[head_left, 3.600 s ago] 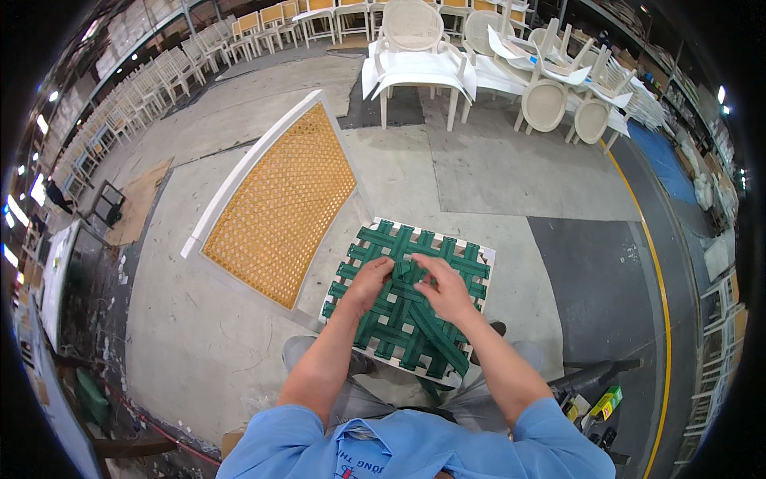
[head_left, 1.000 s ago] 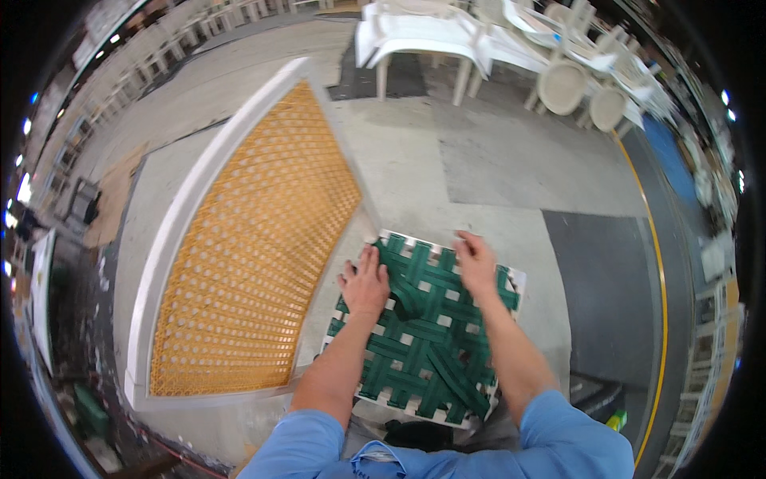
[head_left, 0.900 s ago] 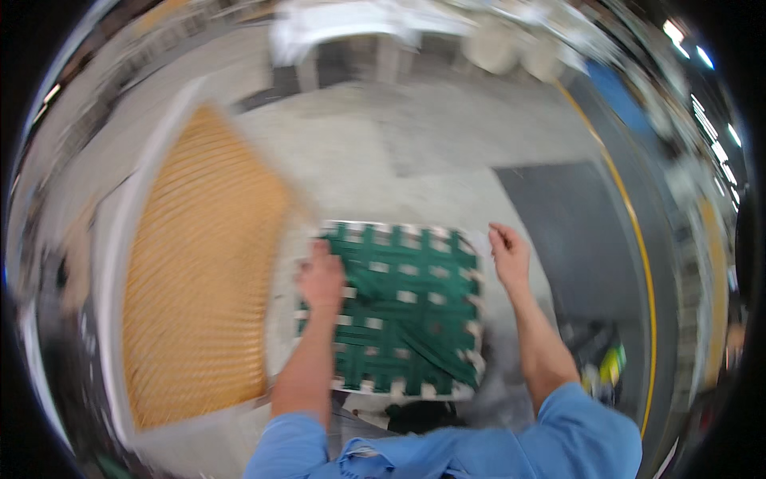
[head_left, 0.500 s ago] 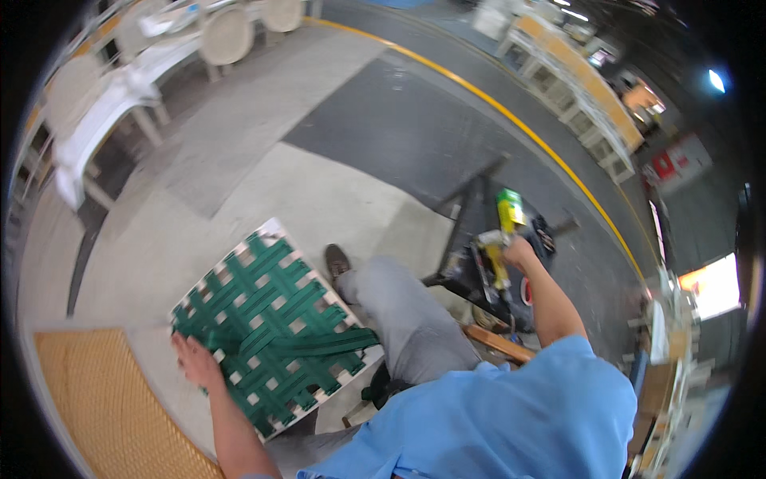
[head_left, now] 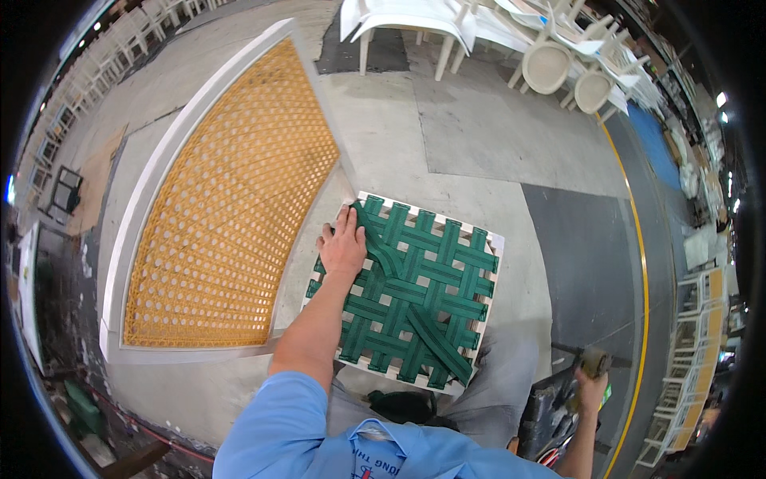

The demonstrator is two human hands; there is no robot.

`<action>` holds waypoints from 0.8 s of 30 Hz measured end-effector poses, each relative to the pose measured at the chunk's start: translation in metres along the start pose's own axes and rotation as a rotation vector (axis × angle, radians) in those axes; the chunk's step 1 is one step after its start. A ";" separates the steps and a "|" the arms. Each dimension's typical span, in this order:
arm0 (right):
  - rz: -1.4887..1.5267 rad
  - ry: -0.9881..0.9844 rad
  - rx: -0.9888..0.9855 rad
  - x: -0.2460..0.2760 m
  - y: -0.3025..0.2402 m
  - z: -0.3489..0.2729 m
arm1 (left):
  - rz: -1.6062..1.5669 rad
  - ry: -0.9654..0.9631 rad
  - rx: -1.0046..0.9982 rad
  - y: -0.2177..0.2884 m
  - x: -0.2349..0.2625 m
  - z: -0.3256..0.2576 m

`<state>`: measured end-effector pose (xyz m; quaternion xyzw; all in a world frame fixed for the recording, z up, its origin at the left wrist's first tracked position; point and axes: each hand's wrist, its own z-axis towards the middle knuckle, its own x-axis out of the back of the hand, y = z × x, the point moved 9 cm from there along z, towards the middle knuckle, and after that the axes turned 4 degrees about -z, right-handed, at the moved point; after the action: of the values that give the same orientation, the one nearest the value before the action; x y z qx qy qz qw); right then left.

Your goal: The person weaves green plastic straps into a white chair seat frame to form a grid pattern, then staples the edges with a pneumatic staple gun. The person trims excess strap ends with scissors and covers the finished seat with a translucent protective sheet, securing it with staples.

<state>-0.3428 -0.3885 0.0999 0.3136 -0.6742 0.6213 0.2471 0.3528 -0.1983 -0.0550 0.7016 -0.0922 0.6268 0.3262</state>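
Note:
A square white seat frame [head_left: 496, 254], woven across with dark green webbing [head_left: 431, 267], lies in front of me over my legs. My left hand [head_left: 343, 243] rests on its far left corner, fingers stretched out flat against the edge. Beside those fingertips the loose end of a webbing strip [head_left: 381, 249] slants over the weave. Another short strip [head_left: 439, 345] crosses the near right part. At the lower right my right hand [head_left: 589, 391] is closed around a yellowish-brown tool, which looks like a staple gun [head_left: 595, 362]; it is blurred, and partly hidden by the fingers.
A large white-framed panel of tan cane mesh [head_left: 231, 199] stands just left of the seat. A dark stool [head_left: 542, 411] with items on it is by my right side. White tables [head_left: 407, 20] and chairs [head_left: 546, 68] stand far ahead; a row of white frames [head_left: 686, 359] lines the right.
My view has swung left, bringing the whole cane panel into sight. My left hand now lies at the seat's far left corner. The right hand has lifted the tool from the stool.

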 end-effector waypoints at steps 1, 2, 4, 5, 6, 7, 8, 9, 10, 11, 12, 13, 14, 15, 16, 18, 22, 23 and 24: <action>0.102 -0.102 0.026 -0.028 -0.047 0.016 | -0.003 -0.001 0.012 -0.003 -0.001 -0.001; 0.201 -0.205 0.050 -0.060 -0.097 0.029 | -0.008 -0.003 0.024 -0.007 -0.002 -0.002; 0.202 -0.406 0.126 -0.132 -0.204 0.038 | -0.038 0.020 0.032 -0.012 0.000 -0.002; 0.295 -0.554 0.151 -0.175 -0.250 0.035 | -0.053 0.028 0.031 -0.012 -0.001 -0.001; 0.389 -0.708 0.173 -0.219 -0.292 0.030 | -0.063 0.037 0.032 -0.013 0.000 0.000; 0.345 -0.773 0.284 -0.254 -0.324 0.032 | -0.088 0.041 0.016 -0.006 -0.002 0.002; 0.215 -0.833 0.195 -0.295 -0.346 0.029 | -0.091 0.029 0.019 -0.008 -0.003 0.003; 0.183 -0.898 0.209 -0.336 -0.372 0.022 | -0.090 0.022 0.024 -0.010 -0.004 0.004; 0.116 -0.914 0.242 -0.374 -0.393 0.017 | -0.088 0.019 0.030 -0.013 -0.003 0.004; 0.123 -0.966 0.215 -0.409 -0.407 0.011 | -0.089 0.016 0.029 -0.014 -0.002 0.005; 0.130 -1.018 0.181 -0.441 -0.415 0.006 | -0.082 0.001 0.035 -0.015 -0.003 0.006; 0.123 -1.030 0.168 -0.467 -0.421 0.003 | -0.085 0.000 0.038 -0.017 -0.003 0.006; 0.116 -1.037 0.155 -0.489 -0.425 0.001 | -0.090 0.000 0.037 -0.016 -0.002 0.006; 0.108 -1.041 0.141 -0.506 -0.425 0.002 | -0.097 -0.001 0.034 -0.016 -0.002 0.006; 0.102 -1.053 0.124 -0.519 -0.422 0.004 | -0.116 -0.006 0.029 -0.014 -0.003 0.006; 0.088 -1.090 0.089 -0.542 -0.418 0.001 | -0.125 0.010 0.024 -0.015 -0.002 0.005; 0.071 -1.085 0.112 -0.561 -0.416 -0.004 | -0.151 0.055 0.023 -0.023 -0.001 0.005; 0.074 -1.083 0.115 -0.562 -0.417 -0.004 | -0.161 0.064 0.018 -0.022 0.000 0.005; 0.077 -1.081 0.118 -0.563 -0.418 -0.003 | -0.165 0.055 0.022 -0.022 -0.001 0.005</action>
<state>0.3455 -0.3330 -0.0218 0.5769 -0.6800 0.4170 -0.1758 0.3687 -0.1846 -0.0633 0.6929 -0.0183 0.6178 0.3713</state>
